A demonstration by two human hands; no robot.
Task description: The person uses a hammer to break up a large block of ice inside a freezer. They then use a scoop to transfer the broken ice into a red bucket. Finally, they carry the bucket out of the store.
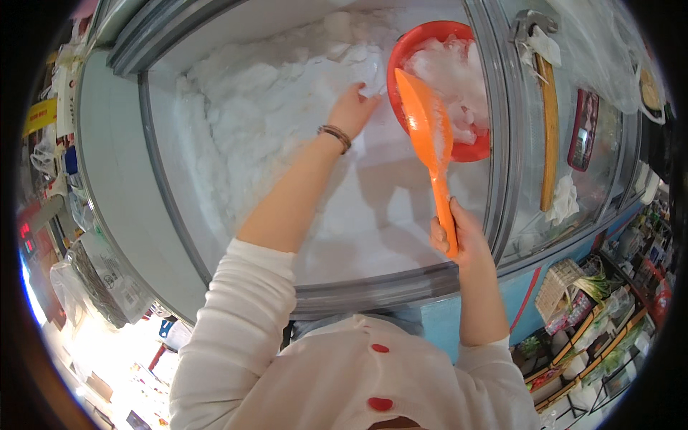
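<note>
My right hand (459, 231) grips the handle of an orange plastic scoop (424, 121). Bits of ice cling to the scoop's edge, and its blade slants over the near side of a red plastic basin (395, 91). Chunks of ice (443, 64) lie in the basin, whose right side is hidden by the freezer's sliding frame. My left hand (355, 110) reaches into the chest freezer with thumb and fingers bent, close to loose ice (371, 70) left of the basin. Whether the fingertips hold a piece of ice is unclear.
Thick frost (258, 102) coats the freezer's far and left inside. Metal rails (376, 287) edge the opening. A claw hammer (547, 134), a red-edged case (583, 129) and crumpled tissue (564, 199) lie on the glass lid at right. Beyond it stands a vegetable rack (591, 355).
</note>
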